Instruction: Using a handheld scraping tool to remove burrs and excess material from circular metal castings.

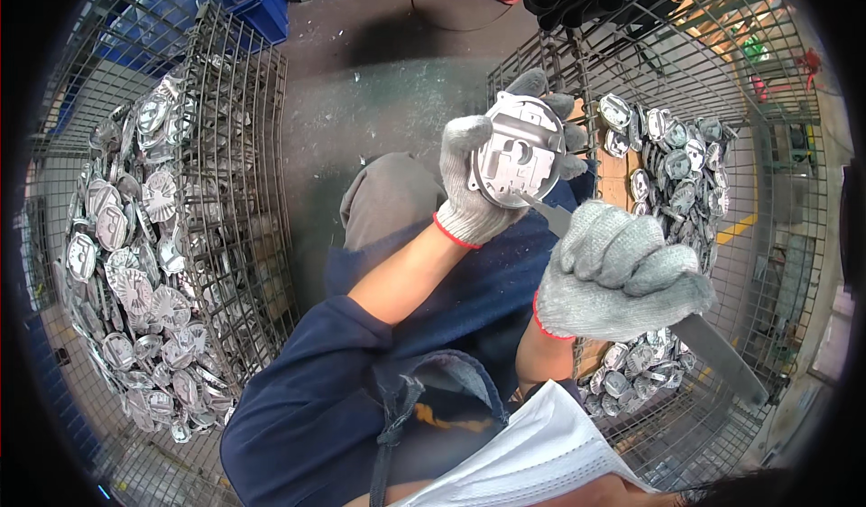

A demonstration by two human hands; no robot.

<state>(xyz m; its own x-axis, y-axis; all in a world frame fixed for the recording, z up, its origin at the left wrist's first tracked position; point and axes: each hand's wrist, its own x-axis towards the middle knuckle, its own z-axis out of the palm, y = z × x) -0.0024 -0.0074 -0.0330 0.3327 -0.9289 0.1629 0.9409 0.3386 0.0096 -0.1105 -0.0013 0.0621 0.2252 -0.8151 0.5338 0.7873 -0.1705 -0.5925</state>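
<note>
My left hand [471, 182] wears a grey knitted glove with a red cuff. Its fingers wrap around the rim of a round silver metal casting [516, 166], thumb at the left edge and fingertips at the far and right edges. The casting's recessed face, with a raised bar and a round hole, is turned up. My right hand [622, 277], gloved alike, is closed in a fist around a flat metal file [726, 363]. The file's narrow pointed end meets the casting's lower right edge, while its broad end sticks out below my fist. The file's middle is hidden in the glove.
A wire mesh cage [239, 182] full of similar castings [126, 281] stands on the left. Another wire cage [771, 227] on the right holds more castings [681, 160] beside cardboard [613, 182]. Blue crates [257, 6] stand at the far left, on a worn green floor [406, 101].
</note>
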